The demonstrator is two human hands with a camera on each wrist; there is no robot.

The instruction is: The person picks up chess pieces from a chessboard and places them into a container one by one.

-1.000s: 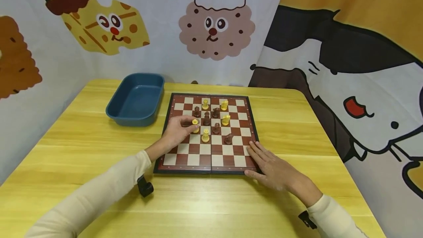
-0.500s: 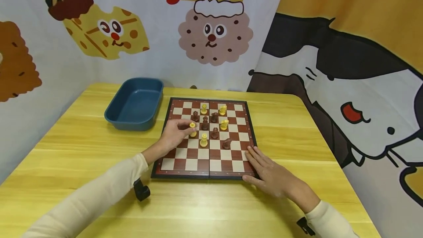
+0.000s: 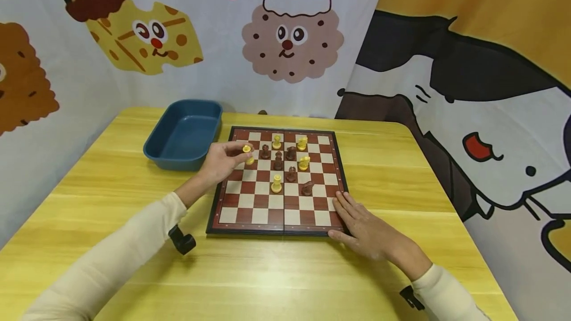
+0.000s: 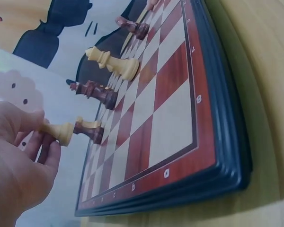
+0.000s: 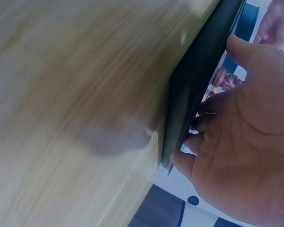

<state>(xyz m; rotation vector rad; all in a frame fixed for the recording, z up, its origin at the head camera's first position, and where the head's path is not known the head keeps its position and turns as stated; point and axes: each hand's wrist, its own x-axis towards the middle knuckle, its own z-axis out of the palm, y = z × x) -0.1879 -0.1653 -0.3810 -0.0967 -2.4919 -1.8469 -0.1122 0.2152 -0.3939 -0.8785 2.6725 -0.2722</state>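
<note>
— Where is the piece?

— I see a yellow pawn (image 3: 247, 150) lifted clear of the chessboard (image 3: 250, 214), above its far left corner. My left hand (image 3: 220, 162) pinches it between thumb and fingertips. In the left wrist view the pawn (image 4: 58, 130) sticks out from my fingers (image 4: 35, 142), head inward, base toward the board, just beside a brown piece (image 4: 90, 130).

— And the other hand?

— My right hand (image 3: 363, 229) lies flat on the near right corner of the board, fingers straight and close together. In the right wrist view the fingers (image 5: 206, 106) reach over the dark edge of the board (image 5: 189, 90) and the thumb presses against its side.

— What stands on the board?

— Another yellow pawn (image 3: 277, 184) near the middle, three yellow pieces farther back, and several brown pieces clustered among them; one brown knight (image 3: 307, 188) stands nearest my right hand.

— Around it?

— A blue tray (image 3: 183, 135) sits on the yellow wooden table (image 3: 111, 172), just left of the board's far corner, close to my left hand.
</note>
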